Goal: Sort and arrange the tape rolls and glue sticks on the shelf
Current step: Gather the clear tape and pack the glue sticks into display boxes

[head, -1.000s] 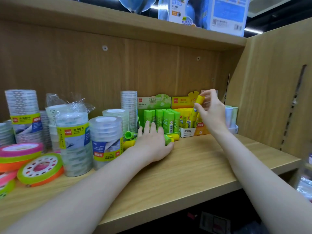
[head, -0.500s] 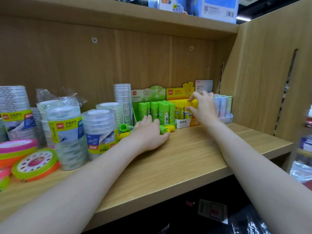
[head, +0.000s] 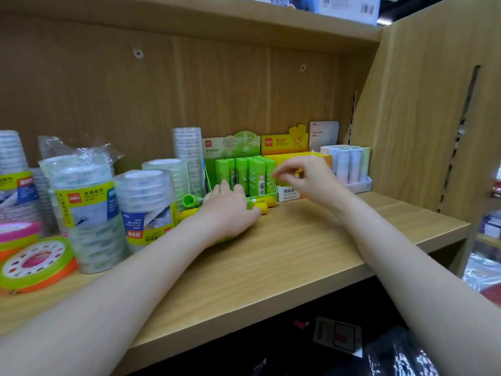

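My left hand [head: 227,211] lies palm down on several loose glue sticks on the shelf [head: 271,256]. A green stick [head: 191,200] pokes out to its left and a yellow stick [head: 264,203] to its right. Behind them, green glue sticks [head: 244,172] stand upright in a green display box. My right hand [head: 307,180] hovers in front of the yellow glue stick box [head: 284,143], its fingers loosely curled and holding nothing. Wrapped stacks of clear tape rolls [head: 92,204] [head: 147,202] stand to the left.
Pastel glue sticks [head: 349,164] stand in a white tray at the right, against the side panel. A tall tape stack [head: 188,150] stands at the back. Green and orange tape rolls [head: 35,264] lie at the far left. Boxes sit on the upper shelf [head: 349,6].
My right hand held a yellow glue stick above the yellow box, lowered it into the box and has now drawn back without it. My left hand stayed on the loose sticks.
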